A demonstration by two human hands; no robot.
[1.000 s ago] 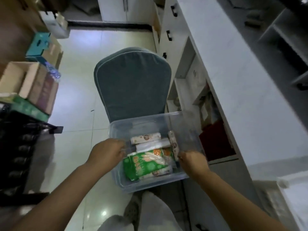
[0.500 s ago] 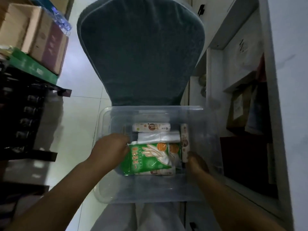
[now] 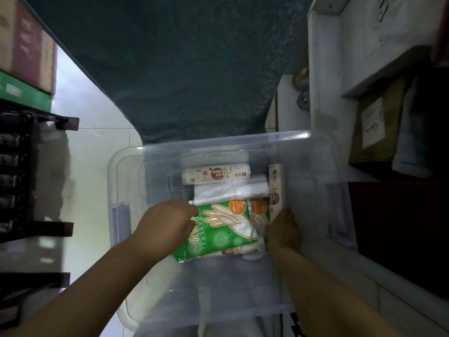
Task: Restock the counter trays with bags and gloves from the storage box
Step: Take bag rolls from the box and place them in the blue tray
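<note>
One glove pack [image 3: 218, 229]: it is lying flat in the middle of the storage box [image 3: 218, 142], green, and it is showing a printed white glove.
Left hand [image 3: 165, 224]: it is curling its fingers over the left edge of the glove pack and gripping it there.
Right hand [image 3: 283, 229]: it is reaching down at the right end of the glove pack and touching it. Its fingers are bending out of sight, so I cannot tell if they are pinching anything.
Far roll [image 3: 216, 176]: it is lying crosswise near the far wall of the box.
Side roll [image 3: 275, 190]: it is lying lengthwise along the right, and its near end is just beside the right hand.
White bags [image 3: 230, 190]: they are lying folded between the far roll and the glove pack.
Storage box: it is standing open, of clear plastic, just in front of the chair [image 3: 170, 69].
Chair: its teal back is filling the upper middle of the view.
Shelves [image 3: 328, 93]: they are standing white on the right and holding a brown box [image 3: 374, 122].
Cartons [image 3: 26, 45]: they are sitting stacked on the left, above a dark rack.
Floor [image 3: 97, 117]: pale tiles are shining between the chair and the cartons.
</note>
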